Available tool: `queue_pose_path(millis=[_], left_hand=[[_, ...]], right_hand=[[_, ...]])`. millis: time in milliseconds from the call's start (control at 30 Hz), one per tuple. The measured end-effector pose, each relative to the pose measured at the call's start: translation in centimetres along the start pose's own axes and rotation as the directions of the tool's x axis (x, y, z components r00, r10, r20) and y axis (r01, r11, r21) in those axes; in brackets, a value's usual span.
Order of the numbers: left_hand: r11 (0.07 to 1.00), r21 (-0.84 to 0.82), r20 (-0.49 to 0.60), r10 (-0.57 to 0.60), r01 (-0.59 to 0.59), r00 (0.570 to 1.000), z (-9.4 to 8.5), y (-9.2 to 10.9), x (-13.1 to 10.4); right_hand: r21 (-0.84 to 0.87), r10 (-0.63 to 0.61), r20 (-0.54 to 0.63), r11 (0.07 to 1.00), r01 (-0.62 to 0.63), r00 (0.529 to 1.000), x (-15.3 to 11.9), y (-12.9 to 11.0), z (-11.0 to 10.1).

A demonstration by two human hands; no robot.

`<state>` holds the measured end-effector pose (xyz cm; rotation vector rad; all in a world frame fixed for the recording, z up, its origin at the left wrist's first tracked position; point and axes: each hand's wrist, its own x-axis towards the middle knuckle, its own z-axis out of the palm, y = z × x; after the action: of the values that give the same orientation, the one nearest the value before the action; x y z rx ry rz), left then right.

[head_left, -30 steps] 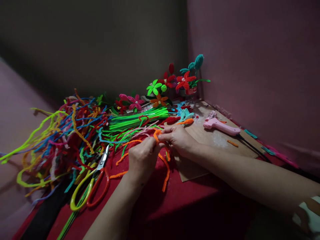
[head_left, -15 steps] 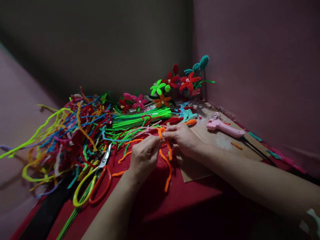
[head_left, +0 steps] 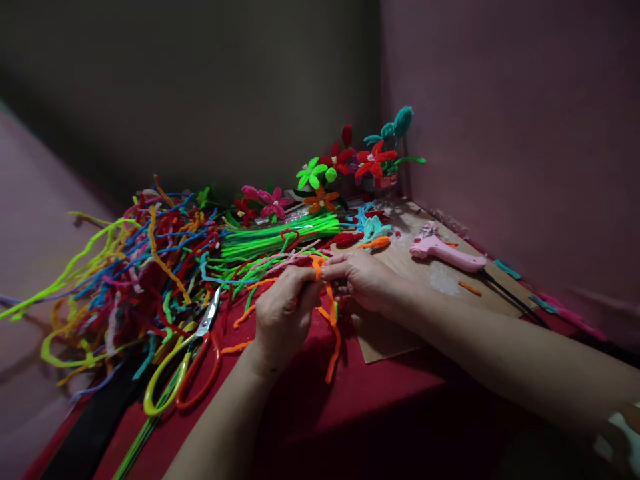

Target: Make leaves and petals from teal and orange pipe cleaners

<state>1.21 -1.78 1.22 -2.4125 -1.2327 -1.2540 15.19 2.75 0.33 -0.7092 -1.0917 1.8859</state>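
Both hands meet over the red cloth at the middle of the view. My left hand [head_left: 284, 313] and my right hand [head_left: 361, 278] pinch the same orange pipe cleaner [head_left: 333, 337]. Its upper end is bent into a small loop between my fingertips, and its tail hangs down and curls over the cloth. A scissors [head_left: 187, 363] with yellow and red handles lies just left of my left hand.
A big tangle of coloured pipe cleaners [head_left: 135, 267] fills the left. Green stems [head_left: 280, 237] lie behind my hands. Finished pipe-cleaner flowers [head_left: 350, 163] stand in the far corner. A pink glue gun [head_left: 443, 251] rests on a cardboard sheet [head_left: 440, 280] to the right, near the wall.
My fingers have worked the orange pipe cleaner, and its loop has tightened between them. Both hands stay in the same place. The view has shifted a little.
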Motion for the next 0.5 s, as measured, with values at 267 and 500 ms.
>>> queue_pose_path(millis=[267,500], left_hand=[[0.992,-0.126,0.068,0.012,-0.003,0.998,-0.3,-0.3,0.4],[0.895,-0.359,0.003,-0.282,0.264,0.959,0.7,0.4,-0.2]], right_hand=[[-0.126,0.020,-0.091,0.992,-0.032,0.996,-0.4,-0.9,0.3],[-0.065,0.041,-0.066,0.997,-0.045,0.997,-0.5,-0.6,0.5]])
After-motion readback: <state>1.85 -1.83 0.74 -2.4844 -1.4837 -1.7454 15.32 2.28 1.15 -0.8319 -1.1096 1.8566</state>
